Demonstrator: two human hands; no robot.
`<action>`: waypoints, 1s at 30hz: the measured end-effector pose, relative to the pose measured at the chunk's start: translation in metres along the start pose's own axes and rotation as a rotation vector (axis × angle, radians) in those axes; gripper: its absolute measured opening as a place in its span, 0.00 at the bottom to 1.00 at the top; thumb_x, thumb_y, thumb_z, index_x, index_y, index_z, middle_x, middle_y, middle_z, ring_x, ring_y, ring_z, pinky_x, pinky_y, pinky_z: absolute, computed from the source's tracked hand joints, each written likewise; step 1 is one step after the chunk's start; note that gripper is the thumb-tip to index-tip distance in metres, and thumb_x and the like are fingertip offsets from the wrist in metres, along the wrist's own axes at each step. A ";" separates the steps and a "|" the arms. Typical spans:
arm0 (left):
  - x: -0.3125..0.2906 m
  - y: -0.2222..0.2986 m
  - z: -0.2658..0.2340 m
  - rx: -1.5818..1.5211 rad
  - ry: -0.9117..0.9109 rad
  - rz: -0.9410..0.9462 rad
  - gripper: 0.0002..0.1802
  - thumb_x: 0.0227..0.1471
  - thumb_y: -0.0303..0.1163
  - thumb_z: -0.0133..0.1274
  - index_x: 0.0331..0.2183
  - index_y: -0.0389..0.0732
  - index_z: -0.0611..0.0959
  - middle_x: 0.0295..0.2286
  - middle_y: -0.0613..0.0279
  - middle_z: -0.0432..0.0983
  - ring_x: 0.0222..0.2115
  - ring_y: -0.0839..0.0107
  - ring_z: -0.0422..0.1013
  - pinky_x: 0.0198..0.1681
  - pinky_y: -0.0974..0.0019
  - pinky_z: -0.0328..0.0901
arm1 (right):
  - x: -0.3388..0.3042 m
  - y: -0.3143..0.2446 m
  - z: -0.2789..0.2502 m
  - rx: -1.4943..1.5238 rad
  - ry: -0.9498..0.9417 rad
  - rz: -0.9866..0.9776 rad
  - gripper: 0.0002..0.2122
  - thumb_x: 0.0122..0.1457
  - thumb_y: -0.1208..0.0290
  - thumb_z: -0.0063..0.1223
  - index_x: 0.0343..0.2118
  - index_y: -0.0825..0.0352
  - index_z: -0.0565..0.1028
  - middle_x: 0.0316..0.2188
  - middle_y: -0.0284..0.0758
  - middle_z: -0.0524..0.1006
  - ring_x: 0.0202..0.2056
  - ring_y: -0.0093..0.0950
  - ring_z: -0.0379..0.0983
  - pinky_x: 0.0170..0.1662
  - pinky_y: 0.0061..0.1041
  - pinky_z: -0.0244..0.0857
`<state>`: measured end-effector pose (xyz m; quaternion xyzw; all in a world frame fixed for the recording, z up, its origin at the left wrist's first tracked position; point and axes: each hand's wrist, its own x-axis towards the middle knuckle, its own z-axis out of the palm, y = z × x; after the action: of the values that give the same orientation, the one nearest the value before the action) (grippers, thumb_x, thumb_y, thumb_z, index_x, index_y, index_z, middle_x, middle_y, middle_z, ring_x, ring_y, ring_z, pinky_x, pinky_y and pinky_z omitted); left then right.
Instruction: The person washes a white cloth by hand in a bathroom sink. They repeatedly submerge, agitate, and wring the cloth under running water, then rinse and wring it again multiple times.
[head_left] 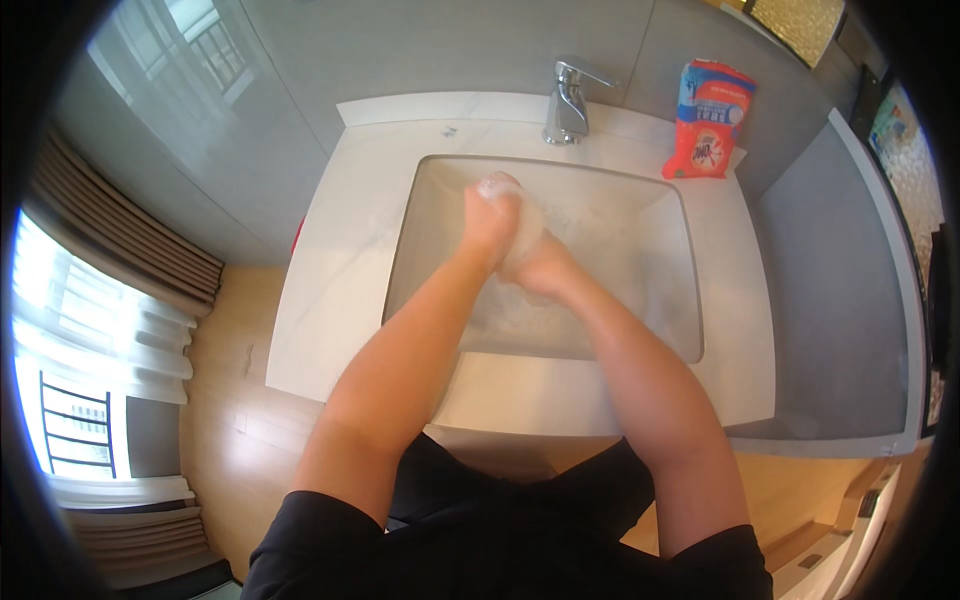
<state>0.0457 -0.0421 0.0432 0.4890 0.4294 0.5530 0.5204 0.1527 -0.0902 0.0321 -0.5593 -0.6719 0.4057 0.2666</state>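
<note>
Over the left part of the sink (650,250), my two hands are pressed close together. My left hand (488,225) is closed like a fist, with white foam on its knuckles. Just below it and to its right, my right hand (545,268) curls inward. Between them is a wet, white, sudsy cloth (528,222), gripped by both hands; its exact shape is hidden by foam and fingers. Cloudy, soapy water seems to cover the basin's bottom.
Behind the sink stands a chrome single-lever faucet (567,105). A red and blue detergent bag (709,120) leans at the counter's back right corner. The white marbled counter (335,250) surrounds the basin. A grey partition (835,290) rises at the right, curtains (120,235) hang at the left.
</note>
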 end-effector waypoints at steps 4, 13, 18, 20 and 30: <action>0.000 -0.003 -0.002 0.102 0.054 -0.021 0.14 0.45 0.21 0.39 0.30 0.34 0.80 0.25 0.56 0.76 0.25 0.67 0.72 0.26 0.63 0.68 | -0.003 -0.016 0.001 -0.178 0.014 0.066 0.24 0.54 0.59 0.58 0.52 0.66 0.71 0.48 0.45 0.76 0.47 0.38 0.74 0.48 0.33 0.66; -0.001 -0.010 0.001 0.277 0.145 0.022 0.14 0.49 0.21 0.39 0.32 0.33 0.81 0.26 0.55 0.77 0.26 0.65 0.73 0.28 0.61 0.69 | -0.018 -0.036 0.000 -0.126 0.069 0.167 0.22 0.57 0.54 0.54 0.46 0.69 0.74 0.40 0.50 0.79 0.42 0.46 0.76 0.42 0.37 0.69; -0.004 -0.003 0.000 0.004 0.169 -0.080 0.13 0.49 0.21 0.40 0.33 0.33 0.80 0.26 0.57 0.74 0.26 0.65 0.71 0.29 0.61 0.69 | -0.017 -0.029 -0.002 -0.148 0.060 0.184 0.17 0.50 0.63 0.60 0.40 0.68 0.78 0.38 0.48 0.80 0.41 0.43 0.77 0.42 0.36 0.70; -0.009 0.006 0.001 -0.094 0.213 -0.116 0.11 0.48 0.21 0.42 0.32 0.34 0.79 0.26 0.58 0.73 0.25 0.66 0.70 0.28 0.62 0.67 | -0.019 -0.028 -0.004 -0.070 0.025 0.132 0.17 0.46 0.64 0.63 0.38 0.68 0.79 0.36 0.46 0.81 0.40 0.41 0.78 0.41 0.34 0.70; -0.005 0.026 -0.003 -0.653 -0.154 -0.313 0.17 0.54 0.38 0.44 0.38 0.34 0.76 0.36 0.51 0.73 0.37 0.56 0.71 0.45 0.51 0.68 | -0.011 -0.004 -0.026 0.616 -0.127 0.118 0.18 0.46 0.72 0.62 0.42 0.67 0.74 0.35 0.36 0.78 0.36 0.31 0.76 0.41 0.33 0.70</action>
<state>0.0385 -0.0489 0.0678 0.2658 0.2595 0.5362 0.7579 0.1741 -0.0942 0.0506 -0.4640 -0.4992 0.6389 0.3567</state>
